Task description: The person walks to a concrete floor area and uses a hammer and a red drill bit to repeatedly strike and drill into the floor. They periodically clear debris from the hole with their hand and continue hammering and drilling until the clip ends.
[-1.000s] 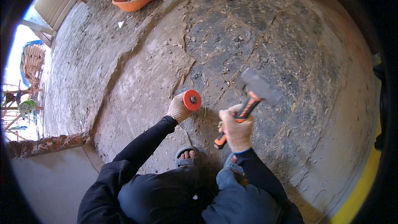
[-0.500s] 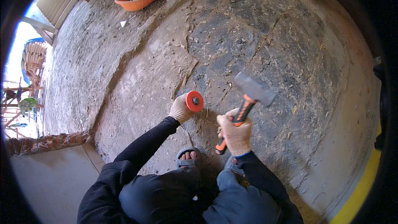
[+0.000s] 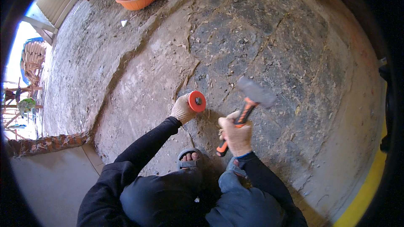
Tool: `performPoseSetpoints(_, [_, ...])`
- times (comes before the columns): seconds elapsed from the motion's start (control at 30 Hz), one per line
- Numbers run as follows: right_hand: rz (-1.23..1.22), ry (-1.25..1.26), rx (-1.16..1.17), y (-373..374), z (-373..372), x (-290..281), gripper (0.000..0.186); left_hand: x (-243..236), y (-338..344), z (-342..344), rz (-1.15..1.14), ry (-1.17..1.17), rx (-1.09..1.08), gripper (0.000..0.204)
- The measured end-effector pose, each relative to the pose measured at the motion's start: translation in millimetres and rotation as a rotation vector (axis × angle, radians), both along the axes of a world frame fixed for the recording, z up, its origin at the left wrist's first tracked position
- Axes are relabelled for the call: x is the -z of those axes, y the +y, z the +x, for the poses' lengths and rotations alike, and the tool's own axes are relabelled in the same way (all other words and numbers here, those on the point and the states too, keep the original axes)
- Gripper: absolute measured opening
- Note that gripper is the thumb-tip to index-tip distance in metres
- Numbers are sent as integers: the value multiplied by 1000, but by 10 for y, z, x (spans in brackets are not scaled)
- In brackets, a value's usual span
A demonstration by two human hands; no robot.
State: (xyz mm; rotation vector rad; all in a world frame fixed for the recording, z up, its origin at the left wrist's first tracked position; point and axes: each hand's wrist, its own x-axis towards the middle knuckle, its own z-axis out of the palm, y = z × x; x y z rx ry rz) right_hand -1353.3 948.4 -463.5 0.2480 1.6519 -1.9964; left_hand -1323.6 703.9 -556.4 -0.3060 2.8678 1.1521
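Rough grey-brown floor [image 3: 160,71], divided by an irregular, step-like edge [image 3: 122,64]. To its right, a darker grey area [image 3: 303,50] is strewn with small loose chips [image 3: 246,40]. To its left, an orange basin [image 3: 141,4] is set on the far part, with a small white fragment [image 3: 123,23] lying just nearer.

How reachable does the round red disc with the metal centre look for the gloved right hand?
Probably yes: the gloved right hand is near and nothing visible lies between it and the round red disc. Its fingers grip the black-and-orange handle of a grey-headed hammer, so grasping looks unlikely.
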Motion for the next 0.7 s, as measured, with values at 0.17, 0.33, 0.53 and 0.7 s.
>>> performPoseSetpoints(0.17, [233, -173, -428, 59, 124, 197, 23, 12, 3, -58, -11, 27, 6, 39])
performPoseSetpoints(0.33, [62, -84, -195, 254, -155, -92, 22, 24, -1, -33, -102, -2, 26, 39])
performPoseSetpoints(0.53, [203, -210, -303, -61, -67, 174, 22, 8, 17, -19, 66, -24, -30, 41])
performPoseSetpoints(0.7, [274, -172, -408, 161, -32, 147, 22, 1, 0, -41, 15, -1, -3, 38])
